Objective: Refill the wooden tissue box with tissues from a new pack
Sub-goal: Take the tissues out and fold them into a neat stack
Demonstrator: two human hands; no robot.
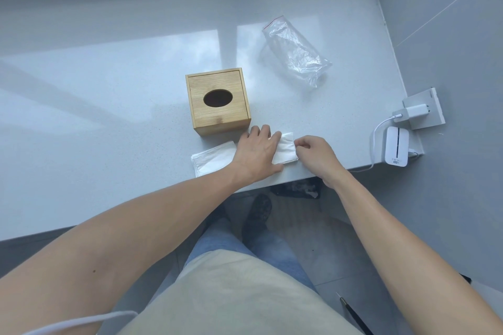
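Note:
A wooden tissue box point(219, 102) with a dark oval hole in its lid stands on the pale counter point(109, 117). Just in front of it lies a stack of white tissues point(212, 159), stretched along the counter's near edge. My left hand point(255, 152) lies flat on the middle of the stack, fingers spread. My right hand point(313, 152) pinches the right end of the tissues point(285, 149) between thumb and fingers. An empty clear plastic bag point(295, 51) with a red seal strip lies behind and to the right of the box.
At the counter's right end a white charger point(413, 113) sits in a wall socket, its cable running to a small white device point(396, 149). A grey wall rises on the right. The counter's near edge runs just under my wrists; my legs and the floor show below.

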